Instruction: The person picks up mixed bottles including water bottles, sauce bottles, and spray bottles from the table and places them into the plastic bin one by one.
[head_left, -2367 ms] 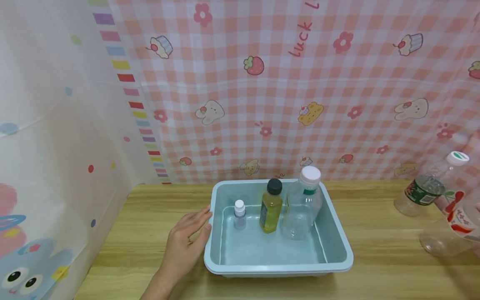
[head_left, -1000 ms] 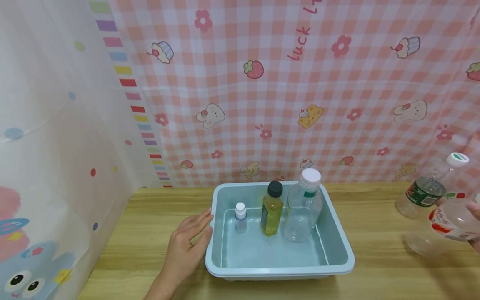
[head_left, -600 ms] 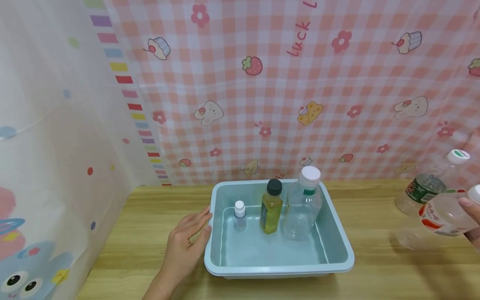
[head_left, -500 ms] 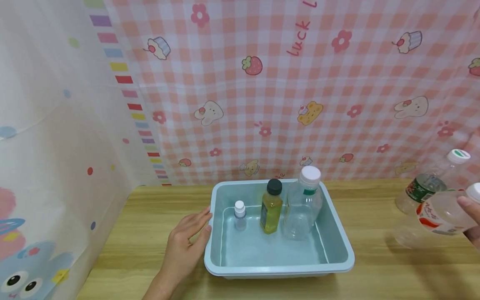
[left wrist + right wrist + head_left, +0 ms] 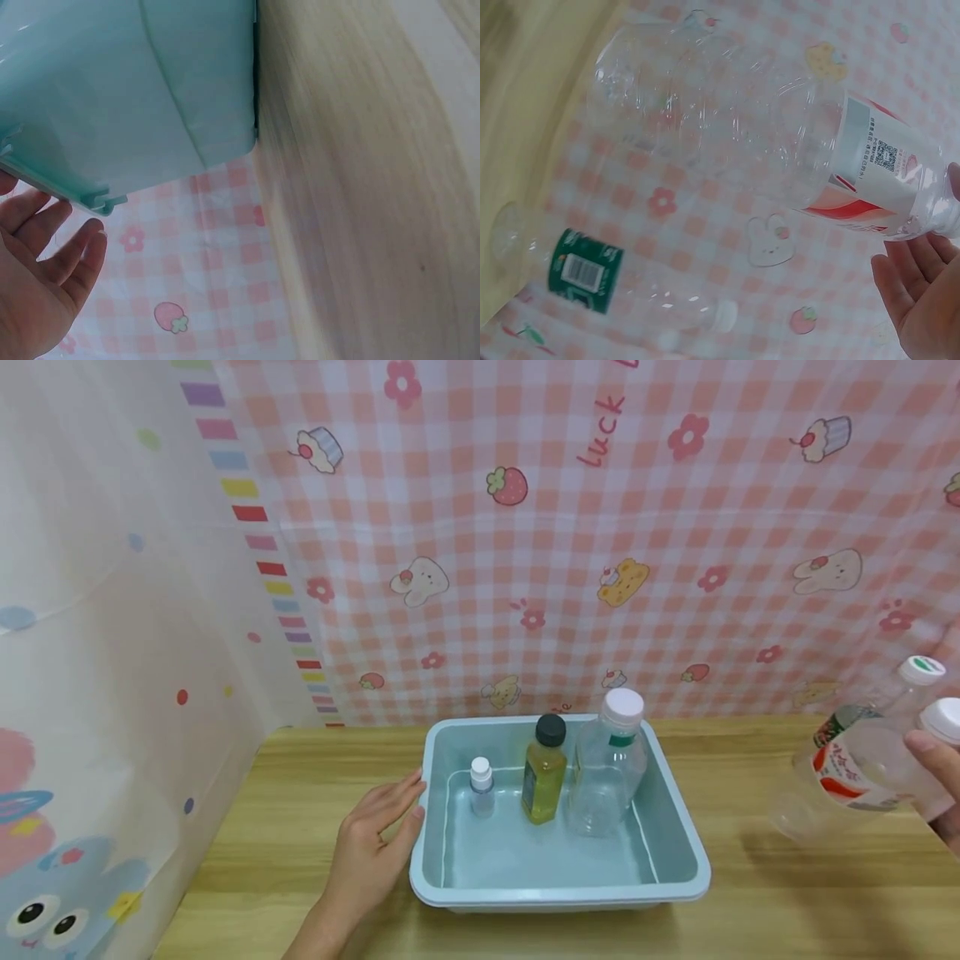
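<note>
One clear plastic bottle (image 5: 851, 774), labelled in red and white, hangs tilted to the right of a pale blue basin (image 5: 562, 895), gripped by a person's right hand (image 5: 934, 307) with thumb and fingers around the neck near the white cap (image 5: 942, 718). Its base points down toward the basin and seems to be off the wooden tabletop (image 5: 750, 777). The bottle looks empty, so it should weigh little; its thin wall would likely dent under a squeeze rather than break, and the smooth sides may slip. The neck, narrower and probably stiffer, looks the surest hold, though the long body could swing. The left hand (image 5: 371, 839) rests against the basin's left rim, fingers relaxed and slightly parted. A green-labelled bottle (image 5: 585, 274) stands behind, partly hidden in the head view.
</note>
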A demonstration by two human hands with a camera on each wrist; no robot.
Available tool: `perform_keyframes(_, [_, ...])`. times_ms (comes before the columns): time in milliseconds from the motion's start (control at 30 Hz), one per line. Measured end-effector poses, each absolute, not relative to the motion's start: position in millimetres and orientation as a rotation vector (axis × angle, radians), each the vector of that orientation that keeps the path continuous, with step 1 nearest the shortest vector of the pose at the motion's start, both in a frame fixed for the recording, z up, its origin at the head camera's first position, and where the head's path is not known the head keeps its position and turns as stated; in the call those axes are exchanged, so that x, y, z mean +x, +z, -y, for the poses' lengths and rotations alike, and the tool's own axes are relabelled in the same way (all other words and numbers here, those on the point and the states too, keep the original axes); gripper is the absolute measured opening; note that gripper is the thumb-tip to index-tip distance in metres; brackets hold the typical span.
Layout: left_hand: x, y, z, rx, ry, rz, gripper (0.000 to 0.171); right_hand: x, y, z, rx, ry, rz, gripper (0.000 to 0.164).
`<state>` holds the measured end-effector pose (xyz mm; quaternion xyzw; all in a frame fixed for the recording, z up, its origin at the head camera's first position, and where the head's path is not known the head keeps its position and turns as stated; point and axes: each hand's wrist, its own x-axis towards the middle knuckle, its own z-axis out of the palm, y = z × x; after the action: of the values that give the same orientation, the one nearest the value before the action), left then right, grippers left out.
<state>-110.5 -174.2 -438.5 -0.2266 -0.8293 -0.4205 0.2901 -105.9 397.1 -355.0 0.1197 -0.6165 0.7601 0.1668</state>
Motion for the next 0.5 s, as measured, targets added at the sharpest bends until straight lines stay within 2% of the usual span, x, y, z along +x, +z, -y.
perform_keyframes(200, [-110.4, -435.7, 171.8, -0.623, -1.114, 2.158, 0.034, -102.8, -347.6, -381.6, 0.222, 2.014, 1.709, 0.039])
perform_keyframes(500, [-109.5, -435.2, 171.8, -0.618, -1.123, 2.154, 0.033, -95.4, -318.7, -349.2, 0.215, 1.751, 1.852, 0.045])
